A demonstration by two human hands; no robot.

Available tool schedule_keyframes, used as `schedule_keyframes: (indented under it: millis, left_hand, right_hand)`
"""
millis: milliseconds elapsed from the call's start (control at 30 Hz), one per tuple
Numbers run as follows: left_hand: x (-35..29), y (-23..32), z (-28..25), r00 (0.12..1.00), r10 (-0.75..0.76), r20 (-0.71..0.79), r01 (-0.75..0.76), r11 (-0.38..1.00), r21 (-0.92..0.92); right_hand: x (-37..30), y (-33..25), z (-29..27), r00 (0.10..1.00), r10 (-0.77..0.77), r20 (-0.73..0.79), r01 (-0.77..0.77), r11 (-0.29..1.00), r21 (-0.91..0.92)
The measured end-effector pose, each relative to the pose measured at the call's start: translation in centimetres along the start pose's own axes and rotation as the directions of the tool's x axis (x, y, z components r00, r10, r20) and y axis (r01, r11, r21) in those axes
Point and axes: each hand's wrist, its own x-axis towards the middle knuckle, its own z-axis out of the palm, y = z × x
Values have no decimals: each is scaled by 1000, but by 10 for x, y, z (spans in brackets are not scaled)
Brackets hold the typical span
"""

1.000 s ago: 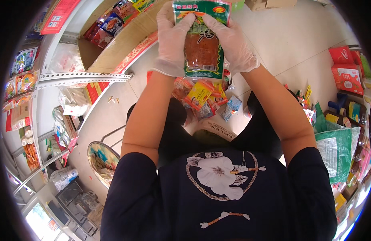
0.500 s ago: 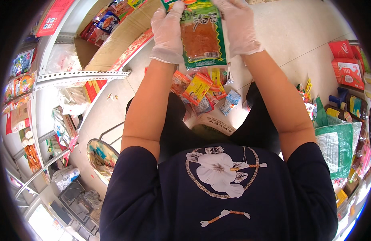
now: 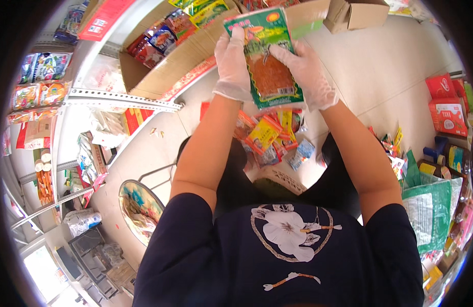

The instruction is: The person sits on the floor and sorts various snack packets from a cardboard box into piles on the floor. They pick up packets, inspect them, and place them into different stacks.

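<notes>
packet (image 3: pixel 269 61) higher, nearer cardboard box (image 3: pixel 175 56)

I see a flat green snack packet (image 3: pixel 267 59) with an orange-red window and a barcode near its lower edge, held up, tilted slightly, sealed, above a cardboard box (image 3: pixel 195 46) of similar packets.

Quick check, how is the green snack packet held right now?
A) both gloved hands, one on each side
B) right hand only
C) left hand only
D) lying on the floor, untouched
A: the left hand and the right hand, both in white gloves, grip opposite edges of the green snack packet, holding it up above the pile of small packets on the floor.
</notes>
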Motion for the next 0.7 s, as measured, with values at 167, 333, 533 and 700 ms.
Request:
schedule_keyframes:
  millis: [167,333,533,700]
  left_hand:
    - [-9,12,-2,961,-236,143,247,966,-71]
    - [-14,7,-7,941,-249,230,273,959,-78]
    - [9,26,-43,953,-243,181,158,908,389]
    - [23,51,-62,874,-446,195,232,734,638]
  right_hand:
    - [-7,-9,8,987,112,-115,-106,993,57]
    - [-2,-1,3,989,43,-144,-44,999,0]
    - [-4,-10,23,995,68,-78,-57,988,141]
    - [-1,0,29,997,63,-44,-59,995,86]
